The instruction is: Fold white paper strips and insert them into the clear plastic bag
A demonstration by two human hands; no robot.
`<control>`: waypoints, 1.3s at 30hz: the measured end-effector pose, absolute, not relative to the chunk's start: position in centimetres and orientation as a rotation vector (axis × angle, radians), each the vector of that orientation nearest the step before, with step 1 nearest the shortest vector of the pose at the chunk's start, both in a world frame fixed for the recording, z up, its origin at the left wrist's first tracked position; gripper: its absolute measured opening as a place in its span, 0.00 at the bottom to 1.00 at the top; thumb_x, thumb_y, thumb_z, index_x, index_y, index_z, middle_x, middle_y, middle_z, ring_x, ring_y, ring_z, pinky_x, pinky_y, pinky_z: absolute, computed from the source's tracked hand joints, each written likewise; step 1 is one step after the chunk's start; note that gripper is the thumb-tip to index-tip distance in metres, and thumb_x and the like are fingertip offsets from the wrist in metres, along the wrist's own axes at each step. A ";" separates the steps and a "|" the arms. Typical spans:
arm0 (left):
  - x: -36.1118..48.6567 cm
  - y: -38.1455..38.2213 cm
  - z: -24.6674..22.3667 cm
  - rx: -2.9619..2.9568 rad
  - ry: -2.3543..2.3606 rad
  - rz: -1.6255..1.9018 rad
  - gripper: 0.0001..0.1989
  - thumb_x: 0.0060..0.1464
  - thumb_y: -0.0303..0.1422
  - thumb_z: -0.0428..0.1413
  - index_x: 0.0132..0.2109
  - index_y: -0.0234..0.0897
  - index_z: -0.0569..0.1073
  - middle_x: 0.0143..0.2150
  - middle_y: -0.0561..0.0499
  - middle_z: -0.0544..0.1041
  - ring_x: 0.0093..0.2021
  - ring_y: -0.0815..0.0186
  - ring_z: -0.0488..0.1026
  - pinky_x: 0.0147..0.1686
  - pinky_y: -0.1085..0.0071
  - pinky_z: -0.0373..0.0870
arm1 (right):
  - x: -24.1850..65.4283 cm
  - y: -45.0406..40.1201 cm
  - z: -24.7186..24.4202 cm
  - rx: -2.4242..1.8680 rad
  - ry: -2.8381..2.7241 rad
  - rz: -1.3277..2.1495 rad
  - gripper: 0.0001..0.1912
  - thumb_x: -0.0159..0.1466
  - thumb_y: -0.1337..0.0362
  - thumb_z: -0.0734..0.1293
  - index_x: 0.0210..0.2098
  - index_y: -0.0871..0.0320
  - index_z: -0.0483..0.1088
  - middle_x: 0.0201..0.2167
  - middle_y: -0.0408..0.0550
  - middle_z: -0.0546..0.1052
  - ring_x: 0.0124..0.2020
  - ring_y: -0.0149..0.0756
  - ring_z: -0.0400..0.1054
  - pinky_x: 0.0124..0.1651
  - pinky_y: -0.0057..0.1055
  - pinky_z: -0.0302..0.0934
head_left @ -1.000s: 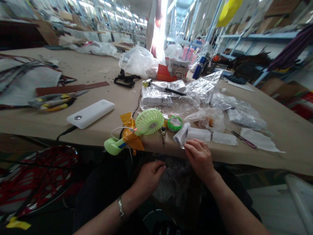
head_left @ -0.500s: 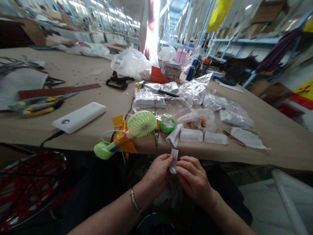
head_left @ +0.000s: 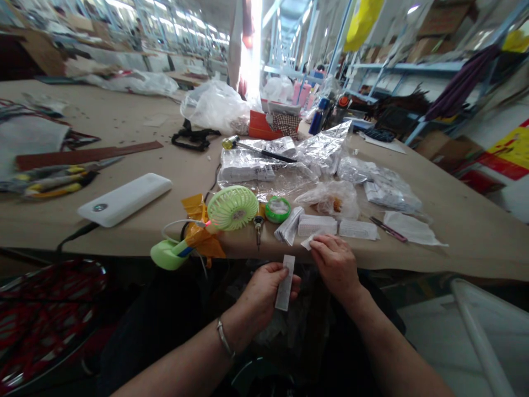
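Flimsy, feather-light paper strip [head_left: 285, 282] pinched near its top end by the left hand [head_left: 263, 292]; right hand [head_left: 335, 264] pinching a small white slip [head_left: 309, 241].

Matt white paper strip [head_left: 285, 282] is reading thin and smooth. Glossy white plastic power bank [head_left: 124, 199] is shining; lime-green moulded plastic fan [head_left: 232, 208] is looking semi-matt. Crinkled clear plastic bags [head_left: 264, 182] are catching glare. Polished metal bangle [head_left: 224, 338] is gleaming. Tan table covering [head_left: 467, 237] is looking matt, paper-like.
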State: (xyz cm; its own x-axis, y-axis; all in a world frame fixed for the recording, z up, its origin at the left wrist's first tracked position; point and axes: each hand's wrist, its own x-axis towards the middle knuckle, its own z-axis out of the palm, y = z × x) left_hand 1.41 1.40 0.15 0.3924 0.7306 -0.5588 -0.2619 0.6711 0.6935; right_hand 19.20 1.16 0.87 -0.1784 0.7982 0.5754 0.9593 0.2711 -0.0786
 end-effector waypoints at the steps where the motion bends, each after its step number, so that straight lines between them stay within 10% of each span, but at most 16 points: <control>1: 1.5 1.5 0.3 0.547 0.975 0.665 0.05 0.52 0.27 0.53 0.37 0.30 0.69 0.27 0.45 0.77 0.23 0.68 0.73 0.24 0.73 0.69 | 19.3 1.1 0.8 -1.536 -2.004 -0.391 0.08 0.63 0.67 0.62 0.37 0.57 0.72 0.39 0.49 0.76 0.45 0.41 0.66 0.50 0.40 0.58; 23: 2.3 1.3 0.9 0.429 0.768 0.691 0.07 0.42 0.27 0.61 0.31 0.28 0.73 0.23 0.50 0.73 0.20 0.73 0.68 0.19 0.80 0.61 | 15.8 -3.4 0.3 -1.026 -2.147 0.026 0.07 0.62 0.69 0.63 0.36 0.55 0.72 0.35 0.46 0.75 0.50 0.38 0.63 0.52 0.38 0.63; 32: 2.2 1.4 2.3 0.475 0.995 0.595 0.02 0.53 0.26 0.54 0.34 0.30 0.69 0.27 0.44 0.77 0.23 0.68 0.74 0.26 0.73 0.72 | 24.6 -1.2 0.3 -1.851 -1.815 -0.492 0.30 0.61 0.54 0.63 0.58 0.65 0.58 0.53 0.63 0.65 0.56 0.55 0.56 0.54 0.54 0.55; 39: 2.0 1.2 2.3 0.509 1.011 0.597 0.01 0.53 0.25 0.54 0.34 0.30 0.68 0.26 0.45 0.77 0.23 0.68 0.74 0.25 0.73 0.72 | 27.3 -1.6 -0.5 -1.830 -1.918 -0.531 0.14 0.63 0.65 0.61 0.48 0.59 0.68 0.47 0.53 0.72 0.51 0.46 0.62 0.53 0.45 0.56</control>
State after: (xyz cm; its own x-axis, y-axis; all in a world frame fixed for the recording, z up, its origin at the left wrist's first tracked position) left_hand 2.01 1.23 2.33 0.4001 0.6712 -0.6241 -0.2231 0.7318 0.6440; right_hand 27.29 -1.58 -0.48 -0.0321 0.8317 0.5543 0.9984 0.0529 -0.0216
